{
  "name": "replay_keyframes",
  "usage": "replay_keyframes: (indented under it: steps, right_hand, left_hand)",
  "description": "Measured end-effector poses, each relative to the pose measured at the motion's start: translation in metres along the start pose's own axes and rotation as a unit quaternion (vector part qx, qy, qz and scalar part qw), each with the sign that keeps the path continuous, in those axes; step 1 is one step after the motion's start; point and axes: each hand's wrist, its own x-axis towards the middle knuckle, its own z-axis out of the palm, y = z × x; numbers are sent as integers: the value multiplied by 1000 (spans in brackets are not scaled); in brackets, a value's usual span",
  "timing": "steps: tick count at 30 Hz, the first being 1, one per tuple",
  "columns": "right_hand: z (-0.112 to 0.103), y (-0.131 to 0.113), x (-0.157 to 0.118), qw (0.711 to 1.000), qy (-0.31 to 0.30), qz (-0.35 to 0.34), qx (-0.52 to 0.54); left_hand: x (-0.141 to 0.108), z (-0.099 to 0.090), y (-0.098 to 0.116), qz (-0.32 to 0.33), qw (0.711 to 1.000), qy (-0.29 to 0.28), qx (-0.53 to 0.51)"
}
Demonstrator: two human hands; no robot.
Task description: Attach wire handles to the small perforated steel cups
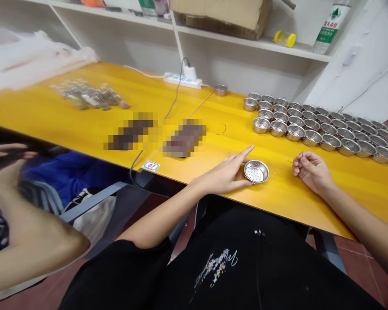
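Observation:
A small round metal cup (256,172) with a perforated bottom sits on the yellow table near its front edge. My left hand (224,174) grips it from the left, thumb at the near side and other fingers behind, with the index finger stretched out past it. To the right of the cup, my right hand (312,170) is closed in a pinch above the table. A thin curved wire (289,160) sticks out from its fingertips; the rest of the wire is hidden by the fingers. Another thin curved wire (224,129) lies on the table farther back.
Rows of similar perforated cups (311,137) fill the back right. One cup (221,90) stands near a power strip (183,80). Two blurred dark objects, a cable (177,92) and a pile of small items (90,94) lie leftward. Another person's arm (35,232) is at left.

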Motion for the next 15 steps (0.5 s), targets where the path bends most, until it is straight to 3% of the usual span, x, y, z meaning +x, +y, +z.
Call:
replay_keyframes:
  steps: [9,15]
  right_hand:
    - [0,6,-2,1000,-16,5,8]
    - [5,4,-7,1000,-11,7,-2]
  left_hand:
    - [0,-6,6,-3,999,-13,-46]
    - [1,1,12,-33,999,-11,-31]
